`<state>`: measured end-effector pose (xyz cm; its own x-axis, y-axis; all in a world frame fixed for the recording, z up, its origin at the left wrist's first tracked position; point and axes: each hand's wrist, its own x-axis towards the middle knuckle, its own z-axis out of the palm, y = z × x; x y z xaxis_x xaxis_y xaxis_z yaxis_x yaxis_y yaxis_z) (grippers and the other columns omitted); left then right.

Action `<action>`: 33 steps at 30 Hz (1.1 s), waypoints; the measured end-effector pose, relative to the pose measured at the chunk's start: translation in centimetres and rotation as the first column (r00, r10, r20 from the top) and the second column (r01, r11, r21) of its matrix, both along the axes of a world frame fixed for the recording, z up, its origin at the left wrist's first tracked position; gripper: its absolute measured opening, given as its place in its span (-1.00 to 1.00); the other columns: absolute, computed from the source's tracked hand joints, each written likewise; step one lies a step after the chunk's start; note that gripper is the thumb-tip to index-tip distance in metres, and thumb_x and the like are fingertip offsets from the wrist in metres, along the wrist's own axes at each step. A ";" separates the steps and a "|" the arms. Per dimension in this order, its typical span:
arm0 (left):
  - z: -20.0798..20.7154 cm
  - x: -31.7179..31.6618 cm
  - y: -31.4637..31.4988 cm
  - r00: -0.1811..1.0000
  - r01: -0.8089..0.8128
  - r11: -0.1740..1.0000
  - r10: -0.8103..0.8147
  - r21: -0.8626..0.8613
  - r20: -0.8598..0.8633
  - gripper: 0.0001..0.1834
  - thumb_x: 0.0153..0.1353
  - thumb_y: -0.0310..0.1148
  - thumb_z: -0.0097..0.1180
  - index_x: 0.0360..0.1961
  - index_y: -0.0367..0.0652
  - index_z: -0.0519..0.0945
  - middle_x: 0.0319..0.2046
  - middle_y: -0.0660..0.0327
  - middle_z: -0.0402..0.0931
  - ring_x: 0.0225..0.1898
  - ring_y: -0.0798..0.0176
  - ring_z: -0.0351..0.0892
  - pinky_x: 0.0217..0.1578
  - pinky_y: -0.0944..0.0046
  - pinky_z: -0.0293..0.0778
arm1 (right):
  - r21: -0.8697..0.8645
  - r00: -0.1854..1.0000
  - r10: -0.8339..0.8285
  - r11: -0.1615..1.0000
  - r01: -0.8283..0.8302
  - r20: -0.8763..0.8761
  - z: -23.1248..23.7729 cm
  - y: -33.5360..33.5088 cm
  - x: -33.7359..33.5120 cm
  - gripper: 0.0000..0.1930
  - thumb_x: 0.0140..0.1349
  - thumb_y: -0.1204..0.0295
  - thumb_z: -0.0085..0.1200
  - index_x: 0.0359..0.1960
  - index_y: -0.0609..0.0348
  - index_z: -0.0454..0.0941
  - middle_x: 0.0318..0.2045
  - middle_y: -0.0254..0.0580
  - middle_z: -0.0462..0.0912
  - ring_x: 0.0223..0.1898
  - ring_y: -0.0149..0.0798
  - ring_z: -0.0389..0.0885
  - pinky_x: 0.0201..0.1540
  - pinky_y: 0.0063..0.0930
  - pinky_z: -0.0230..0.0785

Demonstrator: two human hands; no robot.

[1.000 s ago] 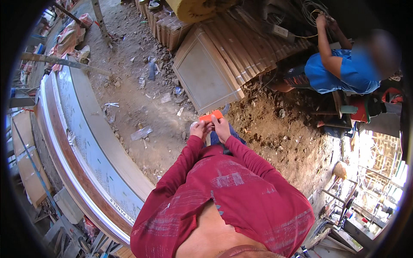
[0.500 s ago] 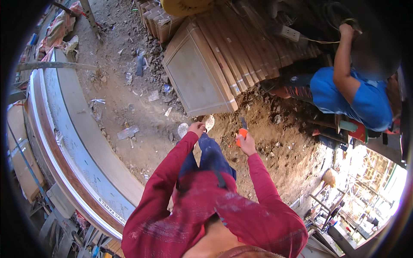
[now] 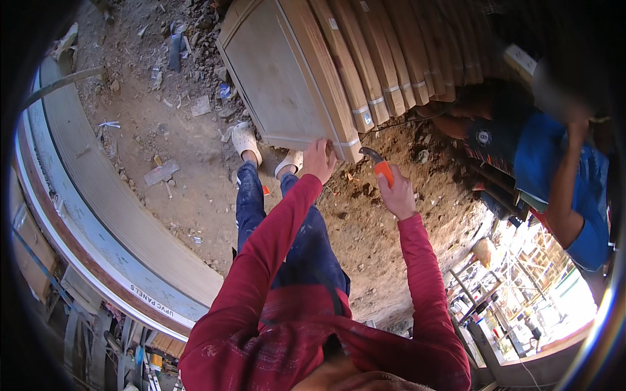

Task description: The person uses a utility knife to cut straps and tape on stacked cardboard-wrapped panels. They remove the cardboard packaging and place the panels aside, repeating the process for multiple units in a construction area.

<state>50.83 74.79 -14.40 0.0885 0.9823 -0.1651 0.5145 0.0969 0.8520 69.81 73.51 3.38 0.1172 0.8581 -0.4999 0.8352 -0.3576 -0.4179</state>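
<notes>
My right hand (image 3: 399, 197) grips a hooked knife (image 3: 384, 172) by its orange handle. The knife's curved dark blade points up and left, close to the lower corner of the front flat carton (image 3: 277, 72). At that carton's bottom edge, my left hand (image 3: 319, 161) has its fingers bent over the cardboard, where a pale strap (image 3: 343, 143) runs. Exactly what the fingertips pinch is hard to make out. The carton leans at the front of a row of similar strapped brown cartons (image 3: 391, 58).
Long pale panels (image 3: 111, 169) lie along the left. A person in a blue shirt (image 3: 554, 169) is at the right, near a white power strip (image 3: 520, 60). Rubble and scraps (image 3: 162, 172) litter the dirt floor. Poles and clutter (image 3: 515, 287) stand at the lower right.
I have come closer to the cartons. My left hand has moved from in front of my legs onto the front carton's edge. The knife has come up near the carton's corner.
</notes>
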 end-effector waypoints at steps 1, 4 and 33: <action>-0.1 -0.3 0.0 0.999 0.008 0.999 -0.006 0.036 -0.046 -0.74 0.09 -0.33 0.15 -0.21 -0.16 0.45 -0.21 0.07 0.44 -0.09 -0.10 0.43 -0.10 -0.04 0.34 | -0.029 0.999 0.041 0.999 -0.041 0.009 0.4 1.2 -0.5 -0.69 0.31 0.24 -0.03 -0.05 0.19 0.41 -0.44 0.19 0.61 -0.42 0.27 0.60 -0.40 0.02 0.41; -1.1 -0.7 1.2 0.997 0.054 0.997 -0.051 0.057 -0.057 -0.73 0.04 -0.34 0.20 -0.24 -0.19 0.47 -0.21 0.08 0.44 -0.10 -0.07 0.42 -0.09 0.00 0.33 | -0.027 0.991 0.136 0.990 -0.135 0.017 -0.8 3.2 -1.1 -0.67 0.32 0.24 -0.05 0.01 0.17 0.38 -0.43 0.19 0.62 -0.42 0.25 0.61 -0.41 0.03 0.43; -3.3 -5.2 6.9 0.747 0.664 0.733 -0.644 -0.148 0.165 -0.68 0.15 -0.17 0.09 -0.20 -0.18 0.57 -0.39 0.04 0.58 -0.25 -0.07 0.49 -0.10 0.05 0.41 | -0.446 0.649 0.760 0.594 -0.669 0.037 -3.1 14.9 -7.5 -0.85 0.11 0.54 0.04 -0.29 0.30 0.58 -0.36 0.15 0.64 -0.27 0.13 0.66 -0.24 -0.05 0.52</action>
<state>45.67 81.65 -17.67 0.7224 0.6268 -0.2921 0.4273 -0.0726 0.9012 62.34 88.44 0.23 -0.3180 0.4663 -0.8255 0.9325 0.3112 -0.1834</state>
